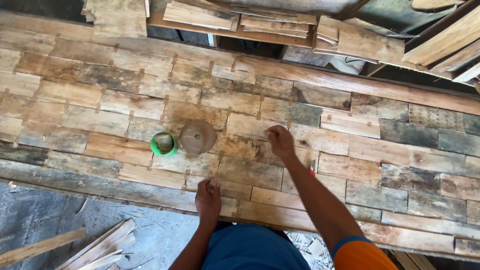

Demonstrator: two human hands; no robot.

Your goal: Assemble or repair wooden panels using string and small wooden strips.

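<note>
A large panel [350, 165] of short reclaimed wood strips, laid in staggered rows like brickwork, is seen from above, filling the view from left edge to right edge. The left hand [208, 199] is laid on the panel's near edge, fingers curled loosely over the strips; nothing is seen gripped, though what lies under the palm cannot be told. The right hand [280, 141] is pressed flat near the panel's middle, fingers bent down onto 1 strip [250, 126], with nothing held. Just left of the right hand, 2 small things are set side by side and touching: a green cup [163, 144] and a brown domed lid [197, 136]. A small red object [312, 172] shows beside the right forearm, too hidden to identify. Loose boards [350, 42] are stacked beyond the far edge, and offcuts [100, 247] lie on the grey floor [45, 215] below the near-left corner. The strips are judged stiff, light and rough-faced, likely splintery along their edges; each would best be taken by its long sides with the fingertips. The assembled panel is judged heavy and awkward, best lifted by its outer edges with both hands.
</note>
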